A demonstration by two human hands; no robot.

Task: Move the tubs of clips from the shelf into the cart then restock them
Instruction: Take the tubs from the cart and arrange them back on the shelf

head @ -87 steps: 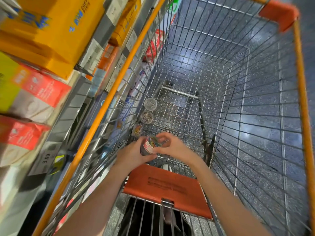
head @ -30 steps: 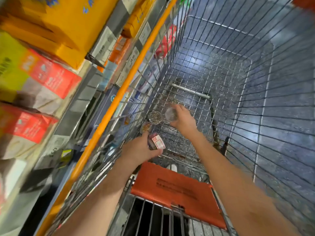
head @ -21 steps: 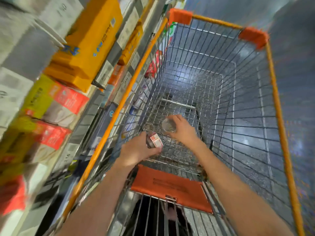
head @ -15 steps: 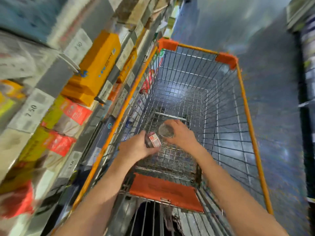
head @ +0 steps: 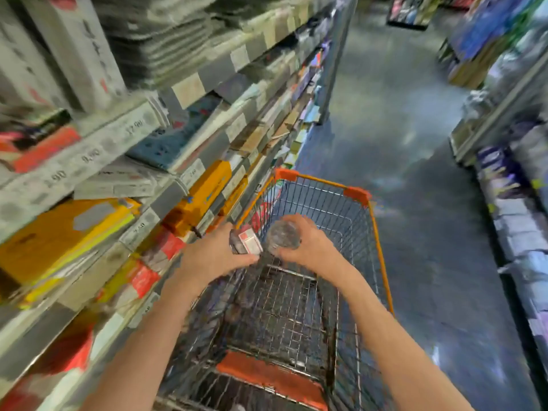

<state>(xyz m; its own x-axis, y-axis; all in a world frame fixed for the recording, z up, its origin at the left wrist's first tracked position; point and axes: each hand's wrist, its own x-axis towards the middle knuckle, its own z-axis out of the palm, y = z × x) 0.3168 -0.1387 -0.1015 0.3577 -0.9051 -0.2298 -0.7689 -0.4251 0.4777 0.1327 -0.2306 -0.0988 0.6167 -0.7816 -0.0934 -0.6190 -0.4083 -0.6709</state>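
My left hand [head: 212, 256] grips a small clear tub of clips with a red and white label [head: 246, 242]. My right hand [head: 311, 247] grips a second clear round tub [head: 283, 235], its lid facing me. Both tubs are held side by side, raised above the wire cart [head: 376, 232] with its orange rim. The cart's floor below my hands is blurred, and I cannot tell what lies on it.
Shelves [head: 166, 200] with price tags run along the left, stacked with yellow, orange and red boxes, close against the cart's left side. An orange flap [head: 272, 378] sits at the cart's near end. The aisle floor [head: 415, 143] stretches ahead, with more shelving on the right.
My right hand took a clear tub from the cart floor. Both hands then rose out of the cart with a tub each, and my view lifted toward the shelves and aisle.
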